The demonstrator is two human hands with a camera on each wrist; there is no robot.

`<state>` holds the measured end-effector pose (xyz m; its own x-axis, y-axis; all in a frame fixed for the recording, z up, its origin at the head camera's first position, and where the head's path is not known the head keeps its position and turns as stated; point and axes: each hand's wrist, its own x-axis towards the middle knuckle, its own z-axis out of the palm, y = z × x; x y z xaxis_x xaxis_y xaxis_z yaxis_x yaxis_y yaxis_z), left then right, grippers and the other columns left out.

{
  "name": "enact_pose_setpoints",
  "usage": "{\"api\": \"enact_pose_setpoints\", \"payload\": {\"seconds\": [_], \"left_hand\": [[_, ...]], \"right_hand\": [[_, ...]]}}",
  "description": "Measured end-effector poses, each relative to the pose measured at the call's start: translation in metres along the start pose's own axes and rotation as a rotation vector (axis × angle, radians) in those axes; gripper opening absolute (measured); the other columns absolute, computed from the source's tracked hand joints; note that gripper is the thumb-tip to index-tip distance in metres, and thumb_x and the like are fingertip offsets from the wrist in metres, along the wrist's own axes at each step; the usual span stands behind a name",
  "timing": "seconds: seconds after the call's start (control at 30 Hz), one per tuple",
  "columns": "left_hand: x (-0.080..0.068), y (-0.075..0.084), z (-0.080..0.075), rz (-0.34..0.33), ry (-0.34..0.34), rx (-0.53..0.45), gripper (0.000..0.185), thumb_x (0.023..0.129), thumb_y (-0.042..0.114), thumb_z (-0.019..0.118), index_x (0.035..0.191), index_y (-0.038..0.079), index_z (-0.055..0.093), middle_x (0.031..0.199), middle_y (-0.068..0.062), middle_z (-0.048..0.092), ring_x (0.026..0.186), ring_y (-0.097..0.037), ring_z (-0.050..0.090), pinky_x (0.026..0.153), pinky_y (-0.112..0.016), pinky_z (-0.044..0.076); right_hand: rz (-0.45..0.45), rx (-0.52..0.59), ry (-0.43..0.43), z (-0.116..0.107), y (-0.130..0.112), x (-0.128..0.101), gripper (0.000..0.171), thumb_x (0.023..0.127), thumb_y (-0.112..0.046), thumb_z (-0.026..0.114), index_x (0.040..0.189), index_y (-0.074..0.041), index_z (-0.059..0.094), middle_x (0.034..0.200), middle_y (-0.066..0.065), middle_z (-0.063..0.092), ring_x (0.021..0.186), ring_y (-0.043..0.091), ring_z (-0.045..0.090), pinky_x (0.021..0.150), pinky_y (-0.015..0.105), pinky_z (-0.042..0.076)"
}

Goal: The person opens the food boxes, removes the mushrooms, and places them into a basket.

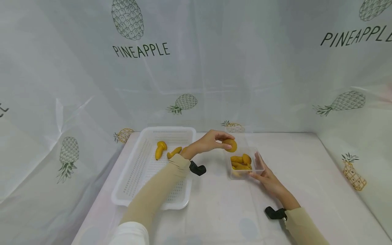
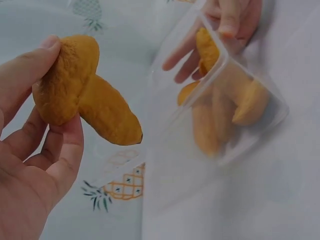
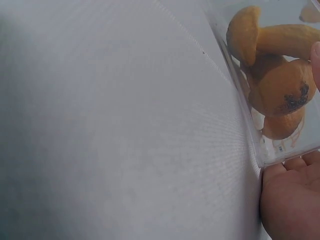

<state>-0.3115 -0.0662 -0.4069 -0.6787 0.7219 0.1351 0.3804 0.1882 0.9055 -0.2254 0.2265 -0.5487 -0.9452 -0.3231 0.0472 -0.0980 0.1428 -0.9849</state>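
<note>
Here the left hand (image 1: 208, 142) makes a narrow grip on a yellow toy mushroom (image 1: 230, 145): the thumb sits on top of the cap and the curled fingers (image 2: 60, 150) come under it. In the left wrist view the stem sticks out sideways, away from the palm, so the long axis lies roughly level and points towards the clear plastic container (image 1: 256, 160). The mushroom hangs just above the container's far rim, on the side nearer the back edge of the worktop (image 1: 306, 190), so the opening lies below and slightly nearer the person than the grip. The right hand (image 1: 267, 178) rests against the container's near right corner with its fingers straight along the wall, steadying it and not wrapped round anything; it is the hand nearer the container. Several more yellow mushrooms (image 1: 242, 161) lie heaped inside. Towards the left edge of the worktop stands a white perforated basket (image 1: 134, 177), with two mushrooms (image 1: 160, 149) lying at its far end.
</note>
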Motion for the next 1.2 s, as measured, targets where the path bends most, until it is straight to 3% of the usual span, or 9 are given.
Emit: {"api": "enact_pose_setpoints", "payload": {"seconds": [0.23, 0.43, 0.77, 0.97, 1.2], "left_hand": [[-0.02, 0.005, -0.025, 0.003, 0.076, -0.005, 0.039, 0.092, 0.008, 0.073, 0.13, 0.005, 0.066, 0.125, -0.005, 0.067, 0.11, -0.016, 0.062, 0.096, -0.032, 0.051], [-0.039, 0.005, -0.045, -0.04, 0.155, 0.009, 0.039, 0.093, 0.013, 0.073, 0.131, 0.006, 0.065, 0.125, -0.003, 0.066, 0.11, -0.019, 0.062, 0.096, -0.033, 0.052], [-0.083, 0.003, -0.073, -0.088, 0.241, -0.007, 0.039, 0.094, 0.013, 0.072, 0.131, 0.004, 0.063, 0.125, -0.006, 0.066, 0.114, -0.023, 0.06, 0.097, -0.037, 0.051], [-0.111, -0.004, -0.087, -0.141, 0.263, -0.012, 0.042, 0.094, 0.014, 0.072, 0.133, 0.002, 0.061, 0.126, -0.007, 0.064, 0.116, -0.026, 0.059, 0.096, -0.039, 0.052], [-0.136, -0.006, -0.098, -0.162, 0.274, 0.061, 0.046, 0.09, 0.019, 0.077, 0.131, 0.004, 0.064, 0.131, -0.009, 0.063, 0.114, -0.024, 0.059, 0.098, -0.04, 0.049]], "right_hand": [[-0.002, 0.003, -0.009, 0.0, 0.0, -0.001, 0.096, 0.098, -0.008, 0.064, 0.161, -0.022, -0.007, 0.165, 0.011, -0.011, 0.148, 0.033, -0.018, 0.111, 0.069, -0.007], [0.009, -0.013, -0.001, -0.001, -0.001, -0.003, 0.097, 0.098, -0.009, 0.064, 0.161, -0.024, -0.008, 0.165, 0.011, -0.012, 0.148, 0.034, -0.018, 0.111, 0.068, -0.004], [-0.002, 0.024, -0.023, -0.001, 0.0, -0.002, 0.097, 0.098, -0.006, 0.063, 0.16, -0.019, -0.01, 0.165, 0.011, -0.015, 0.148, 0.032, -0.02, 0.112, 0.066, -0.005], [-0.003, 0.022, -0.03, 0.001, 0.001, -0.002, 0.097, 0.099, -0.006, 0.063, 0.16, -0.023, -0.01, 0.164, 0.011, -0.015, 0.148, 0.032, -0.02, 0.112, 0.065, -0.005], [0.007, 0.011, -0.023, 0.001, 0.0, -0.001, 0.096, 0.099, -0.007, 0.063, 0.16, -0.022, -0.01, 0.165, 0.01, -0.015, 0.148, 0.031, -0.019, 0.112, 0.064, -0.004]]}}
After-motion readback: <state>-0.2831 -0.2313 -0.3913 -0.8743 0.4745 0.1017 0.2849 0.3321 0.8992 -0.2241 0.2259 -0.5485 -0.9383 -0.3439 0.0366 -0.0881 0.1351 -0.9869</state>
